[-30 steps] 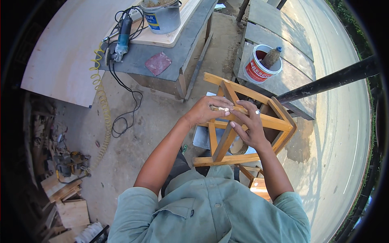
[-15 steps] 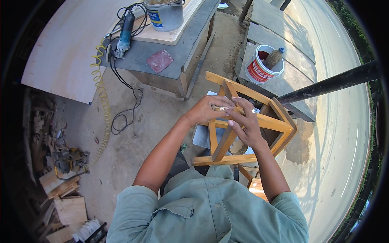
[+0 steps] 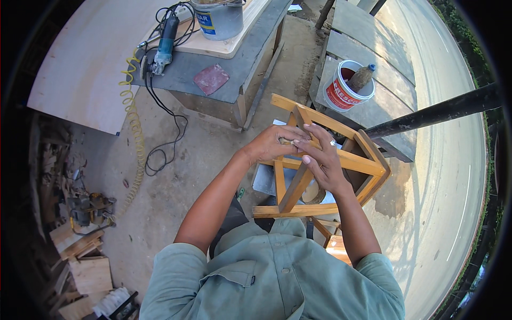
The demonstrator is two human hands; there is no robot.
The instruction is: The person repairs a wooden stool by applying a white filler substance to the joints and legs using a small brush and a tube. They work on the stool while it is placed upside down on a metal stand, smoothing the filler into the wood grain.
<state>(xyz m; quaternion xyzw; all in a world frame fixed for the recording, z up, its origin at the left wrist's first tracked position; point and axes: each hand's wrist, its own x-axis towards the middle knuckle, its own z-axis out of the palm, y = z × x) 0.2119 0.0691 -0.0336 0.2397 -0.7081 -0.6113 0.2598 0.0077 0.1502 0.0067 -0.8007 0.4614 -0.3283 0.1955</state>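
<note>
In front of me a varnished wooden furniture frame (image 3: 361, 162) with legs and crossbars lies tipped over, its dark panel on the right side. My left hand (image 3: 269, 145) is above its near-left bars, closed with thumb and fingers around a small yellowish-beige piece (image 3: 287, 142) whose kind I cannot make out. Close against it, my right hand (image 3: 324, 159) has its fingers stretched and apart, their tips by the left fingertips. A ring shows on one right finger. Under the frame, a round container of beige material (image 3: 313, 194) is partly hidden.
A grey bench (image 3: 234, 80) ahead bears an angle grinder (image 3: 165, 45), a reddish sanding sheet (image 3: 211, 79) and a grey bucket (image 3: 218, 21). A white-and-red bucket (image 3: 344, 88) holds a bottle. A black post (image 3: 437, 111) slants in at right; a coiled yellow hose (image 3: 140, 154) crosses the floor.
My right hand has turned slightly, so its ring shows more fully. A whitish bit at the left fingertips is less visible now. The wooden frame has stayed in place.
</note>
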